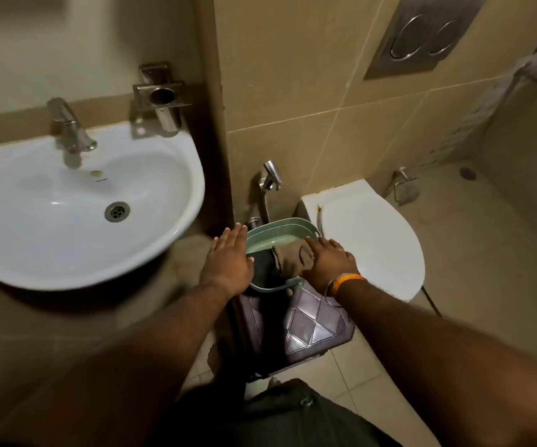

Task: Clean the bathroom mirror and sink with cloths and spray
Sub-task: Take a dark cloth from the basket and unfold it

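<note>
A pale green basin point(280, 228) sits on a dark purple stool point(312, 330) between the sink and the toilet. A brownish cloth point(289, 258) lies over its near rim, with a dark cloth point(262, 269) beside it. My right hand point(328, 261) grips the brownish cloth from the right. My left hand point(228, 258) lies flat with straight fingers against the basin's left rim. The white sink point(67, 214) with a chrome tap point(68, 130) is at the left. No spray bottle or mirror is in view.
A closed white toilet point(373, 240) stands right of the basin. A chrome hand sprayer point(270, 179) hangs on the tiled wall behind it. A metal holder point(162, 101) is fixed above the sink. A flush plate point(421, 37) sits high on the wall.
</note>
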